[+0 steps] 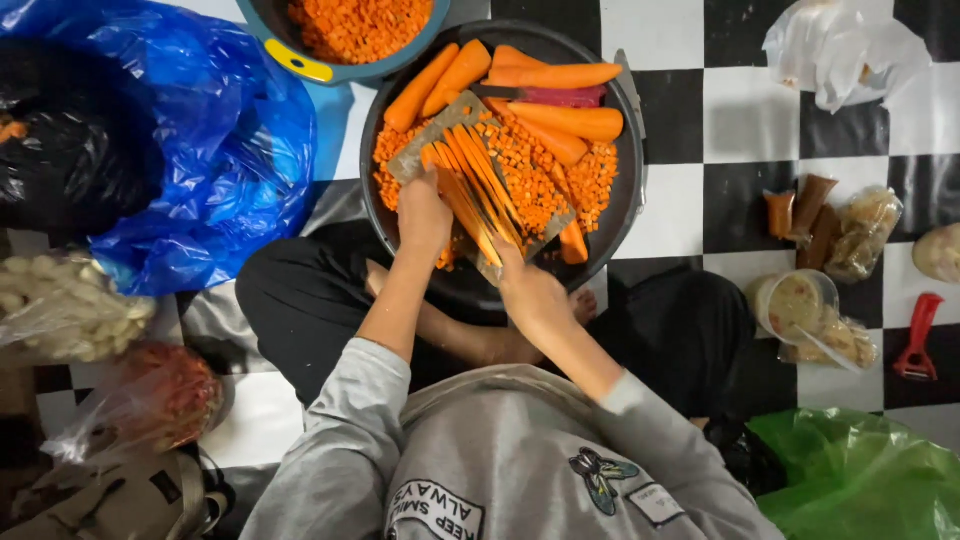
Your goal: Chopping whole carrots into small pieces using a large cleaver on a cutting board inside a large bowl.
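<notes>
- A grey sweatshirt (pixel 500 470) fills the near edge; the person sits cross-legged on a black-and-white checkered floor (pixel 745 120).
- The right hand (pixel 530 295) is closed around the near ends of long carrot strips (pixel 478 185).
- The left hand (pixel 424 215) presses down on the strips, fingers curled over them.
- The strips lie on a small board (pixel 432 135) tilted inside a dark round pan (pixel 625 215).
- Diced carrot (pixel 535 175) is heaped around the board; whole carrots (pixel 560 100) lie at the far rim with a knife (pixel 545 95) among them.
- Beyond, a bowl (pixel 300 55) holds more dice.
- A blue bag (pixel 240 150) sits left, a green bag (pixel 860 480) and a red tool (pixel 918 335) right.
</notes>
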